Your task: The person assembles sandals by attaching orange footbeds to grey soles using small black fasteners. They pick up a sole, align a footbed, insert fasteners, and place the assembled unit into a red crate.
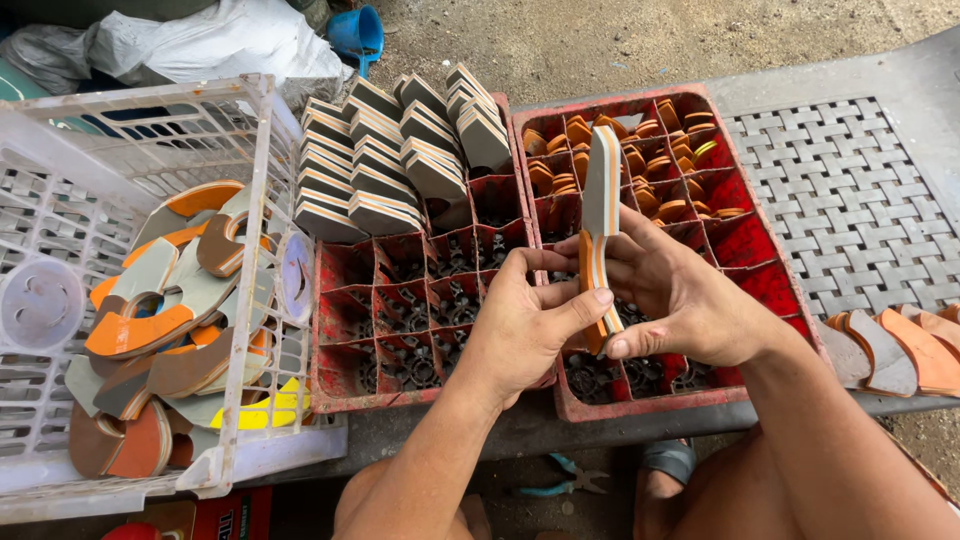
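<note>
**A:** Two hands meet at the centre of the frame over a pair of red crates. What are they holding?

**B:** A layered foam strip (600, 190), grey, white and orange on its edge, standing nearly upright. The left hand (520, 325) pinches its lower part with the thumb pressed across the front; the right hand (680, 300) wraps it from behind, fingers curled around the lower end. Both grips are closed on the strip, and its top rises free above the right crate (745, 250).

**A:** And around them?

**B:** The left crate (345, 330) carries rows of grey wedge-shaped foam blocks (390, 150) in its upper cells; its lower cells show only dark bottoms. The right crate's upper cells hold small orange rounded pieces (660, 165). At the left of the frame a white plastic basket (255, 200) is piled with orange and grey foam offcuts (165, 320). More curved orange pieces (905, 350) lie at the right edge on the grey woven surface (850, 190). Blue-handled pliers (560, 480) lie on the ground below, between the knees.

**A:** What could go wrong from here?

**B:** In my judgement the strip is held only at its lower end, so the tall free part could bend or its layers split if the thumbs press unevenly. A slip would drop it into the crate's open cells.
</note>
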